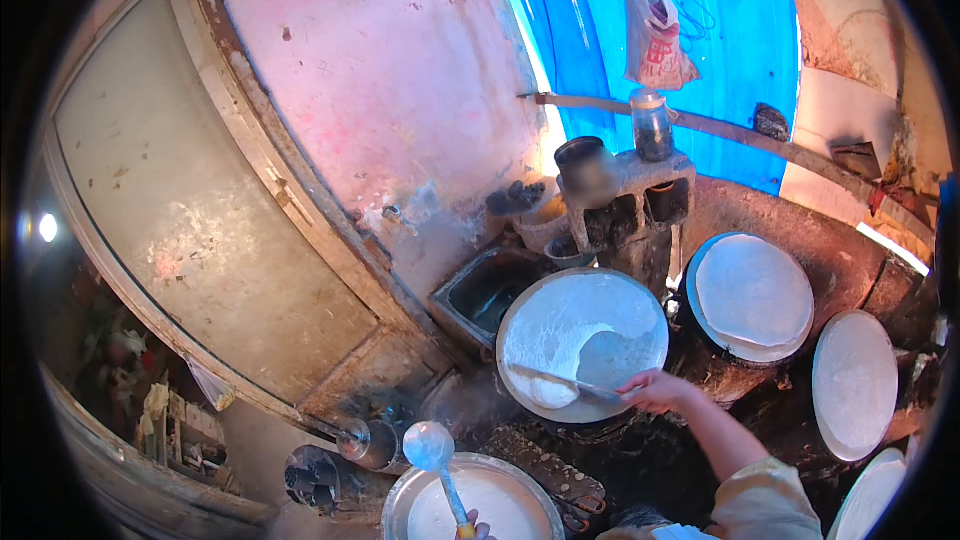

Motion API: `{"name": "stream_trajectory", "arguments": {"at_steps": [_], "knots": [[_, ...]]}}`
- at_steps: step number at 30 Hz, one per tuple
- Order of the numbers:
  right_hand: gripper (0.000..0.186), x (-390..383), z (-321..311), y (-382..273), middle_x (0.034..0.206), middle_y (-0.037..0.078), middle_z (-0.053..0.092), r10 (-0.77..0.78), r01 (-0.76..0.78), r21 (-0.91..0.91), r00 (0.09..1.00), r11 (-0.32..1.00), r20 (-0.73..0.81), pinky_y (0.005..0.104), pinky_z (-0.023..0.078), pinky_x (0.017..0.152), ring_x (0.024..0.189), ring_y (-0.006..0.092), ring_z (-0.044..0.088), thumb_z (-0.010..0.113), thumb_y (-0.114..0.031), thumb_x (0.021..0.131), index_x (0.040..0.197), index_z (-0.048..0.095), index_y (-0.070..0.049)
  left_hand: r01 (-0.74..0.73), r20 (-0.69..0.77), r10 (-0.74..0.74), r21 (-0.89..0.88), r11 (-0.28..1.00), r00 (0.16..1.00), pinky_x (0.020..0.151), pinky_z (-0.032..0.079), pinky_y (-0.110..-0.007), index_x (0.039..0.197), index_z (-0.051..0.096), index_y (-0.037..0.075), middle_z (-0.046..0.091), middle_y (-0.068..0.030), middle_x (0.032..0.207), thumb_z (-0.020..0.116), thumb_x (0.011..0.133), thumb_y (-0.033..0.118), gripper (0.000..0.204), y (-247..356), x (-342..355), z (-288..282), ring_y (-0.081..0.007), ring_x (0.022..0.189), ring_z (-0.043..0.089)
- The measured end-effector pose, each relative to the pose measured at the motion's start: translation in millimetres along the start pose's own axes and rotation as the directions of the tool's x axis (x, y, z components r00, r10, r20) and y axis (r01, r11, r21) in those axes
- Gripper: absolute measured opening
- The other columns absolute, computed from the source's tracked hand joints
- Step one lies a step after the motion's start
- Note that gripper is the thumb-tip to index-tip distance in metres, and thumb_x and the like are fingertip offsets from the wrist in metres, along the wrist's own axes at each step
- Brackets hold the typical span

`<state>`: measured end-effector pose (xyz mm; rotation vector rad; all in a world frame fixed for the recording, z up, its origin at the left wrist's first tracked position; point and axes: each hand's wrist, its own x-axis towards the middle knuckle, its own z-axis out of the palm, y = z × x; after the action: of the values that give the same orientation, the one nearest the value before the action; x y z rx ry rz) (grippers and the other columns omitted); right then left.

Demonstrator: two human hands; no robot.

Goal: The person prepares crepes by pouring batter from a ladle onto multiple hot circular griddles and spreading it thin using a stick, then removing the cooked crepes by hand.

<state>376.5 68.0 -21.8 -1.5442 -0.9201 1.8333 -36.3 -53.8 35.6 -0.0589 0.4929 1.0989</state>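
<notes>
In the head view, the right hand (pixel 652 392) is closed on the near end of a thin, flat spreader (pixel 562 378), which reaches leftward across the round pan (pixel 625 355); the grip at the very end seems chosen to keep the fingers off the white layer (pixel 540 325) on it. That layer covers much of the pan, around a greyer patch near the hand. The left hand (pixel 480 530), mostly cut off by the lower edge, is wrapped round the ladle (pixel 430 448) by its yellow handle end, the bowl up by the far rim of the pot (pixel 393 502), probably within easy reach of the white liquid (pixel 500 510) inside. To the right, a second pan (pixel 745 349) bears a white sheet (pixel 755 290), with a pale disc (pixel 855 385) beyond. Behind the main pan, a block stand (pixel 640 172) with a jar (pixel 653 130) hems in the far side, and a dark basin (pixel 478 292) sits just beside it at left. The right forearm (pixel 725 438) crosses below the second pan, partly blocking the way there.
</notes>
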Motion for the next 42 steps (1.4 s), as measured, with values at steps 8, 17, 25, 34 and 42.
{"name": "stream_trajectory", "arguments": {"at_steps": [8, 17, 25, 34, 42], "knots": [[0.02, 64.2, 244.8, 31.0, 0.05, -0.004, 0.033, -0.209, 0.331, 0.285, 0.899, 0.899, -0.384, 0.0247, 0.027, 0.032, 0.036, 0.0075, 0.031, 0.047, -0.023, 0.09, 0.109, 0.052, -0.017, 0.065, 0.077, -0.058, -0.093, 0.994, 0.995, 0.038, 0.03, -0.015, 0.127, 0.038, 0.007, 0.035, 0.0005, 0.064, 0.033, 0.092, 0.005, 0.036, 6.9, -47.1, -14.4, -0.0045, 0.046, 0.034], [0.012, -20.9, 187.7, 90.2, 0.05, -0.003, 0.032, 0.028, 0.19, 0.369, 0.858, 0.91, -0.512, 0.024, 0.028, 0.03, 0.035, 0.0081, 0.031, 0.044, -0.025, 0.091, 0.084, 0.046, -0.015, -0.03, -0.014, 0.028, -0.193, 0.981, 1.0, 0.039, 0.031, -0.016, 0.128, 0.039, 0.009, 0.036, -0.0001, 0.07, 0.038, 0.087, 0.0, 0.042, 35.4, -86.0, -59.3, -0.0048, 0.049, 0.035], [0.024, 49.1, 209.8, 167.9, 0.056, 0.002, 0.051, -0.439, 0.34, -0.281, 0.615, 0.897, -0.655, 0.029, 0.04, 0.041, 0.045, 0.0132, 0.048, 0.056, -0.02, 0.085, 0.106, 0.061, -0.009, 0.15, 0.065, -0.139, -0.201, 0.968, 0.988, 0.04, 0.032, -0.016, 0.121, 0.044, 0.008, 0.036, 0.002, 0.062, 0.038, 0.087, 0.001, 0.035, 32.8, -52.1, -45.4, -0.0043, 0.048, 0.036], [0.022, -44.2, 144.6, 91.3, 0.049, 0.001, 0.044, -0.242, 0.28, -0.071, 0.645, 0.957, -0.724, 0.0284, 0.04, 0.03, 0.032, 0.0135, 0.044, 0.049, -0.024, 0.089, 0.091, 0.06, -0.005, 0.225, 0.022, -0.223, -0.084, 0.971, 0.974, 0.039, 0.032, -0.017, 0.125, 0.04, 0.004, 0.035, 0.0011, 0.061, 0.035, 0.088, 0.0, 0.038, 29.5, -35.6, -43.4, -0.0049, 0.045, 0.033], [0.028, -71.6, 61.0, 125.7, 0.058, 0.008, 0.057, -0.217, 0.075, -0.236, 0.712, 0.969, -0.667, 0.0315, 0.046, 0.037, 0.038, 0.0171, 0.052, 0.055, -0.023, 0.085, 0.111, 0.06, -0.012, 0.154, 0.078, -0.148, -0.071, 0.986, 0.986, 0.041, 0.033, -0.016, 0.125, 0.039, 0.001, 0.035, 0.0018, 0.063, 0.035, 0.088, 0.002, 0.037, 26.7, -30.3, -28.4, -0.0048, 0.046, 0.034]]}}
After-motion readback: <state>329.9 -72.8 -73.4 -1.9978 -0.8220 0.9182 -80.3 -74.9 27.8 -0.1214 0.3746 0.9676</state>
